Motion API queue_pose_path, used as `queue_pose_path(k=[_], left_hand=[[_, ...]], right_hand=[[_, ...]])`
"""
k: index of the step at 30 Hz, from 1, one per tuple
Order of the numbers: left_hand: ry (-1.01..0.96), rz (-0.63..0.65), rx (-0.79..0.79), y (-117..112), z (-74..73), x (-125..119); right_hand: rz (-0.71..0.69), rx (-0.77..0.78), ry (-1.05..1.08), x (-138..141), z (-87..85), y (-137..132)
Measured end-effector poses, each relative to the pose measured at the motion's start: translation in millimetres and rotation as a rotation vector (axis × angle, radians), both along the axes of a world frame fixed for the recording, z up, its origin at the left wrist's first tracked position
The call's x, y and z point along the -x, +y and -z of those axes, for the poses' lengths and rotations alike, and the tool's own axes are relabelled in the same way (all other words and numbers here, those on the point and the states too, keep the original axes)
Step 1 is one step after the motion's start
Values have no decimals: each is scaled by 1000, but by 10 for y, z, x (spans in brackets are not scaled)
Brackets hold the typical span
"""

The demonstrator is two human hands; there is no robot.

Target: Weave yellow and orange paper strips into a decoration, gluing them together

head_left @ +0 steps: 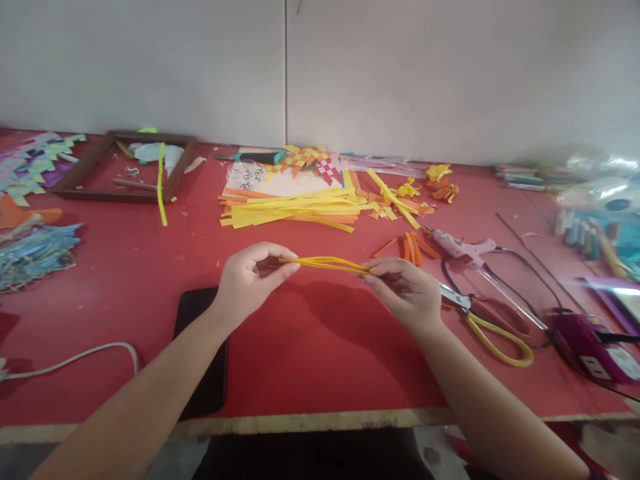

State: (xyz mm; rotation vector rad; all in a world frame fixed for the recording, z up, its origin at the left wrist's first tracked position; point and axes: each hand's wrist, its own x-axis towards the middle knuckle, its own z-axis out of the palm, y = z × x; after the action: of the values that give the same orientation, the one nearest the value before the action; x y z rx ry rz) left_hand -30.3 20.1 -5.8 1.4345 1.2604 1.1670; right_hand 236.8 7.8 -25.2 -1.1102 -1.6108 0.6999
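Several thin yellow-orange paper strips (330, 262) stretch level between my two hands, above the red table. At their left end, my left hand (255, 273) pinches them between thumb and fingertips. My right hand (404, 288) grips the other end the same way. The strips bow slightly apart in the middle. Just beyond them lies a pile of yellow and orange paper strips (295, 208). Short orange strips (411, 249) lie behind my right hand, and scissors (493, 333) with yellow and red handles lie to its right.
A black phone (203, 353) lies under my left forearm. At right are a pink glue gun (465, 248) with its cord and a magenta box (595, 347). A brown frame (113, 195) and blue fringed strands (40, 257) are at left; a white cable (100, 353) lies nearer.
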Motion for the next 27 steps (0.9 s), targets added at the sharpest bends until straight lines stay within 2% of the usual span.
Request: queue_pose_path(k=[9,27], left_hand=[[-7,-9,-12,-2,42,13],[-72,-13,16,-9,26,-12]], right_hand=[[-68,-38,40,3,-14,1],[-46,-71,2,-25,8,0]])
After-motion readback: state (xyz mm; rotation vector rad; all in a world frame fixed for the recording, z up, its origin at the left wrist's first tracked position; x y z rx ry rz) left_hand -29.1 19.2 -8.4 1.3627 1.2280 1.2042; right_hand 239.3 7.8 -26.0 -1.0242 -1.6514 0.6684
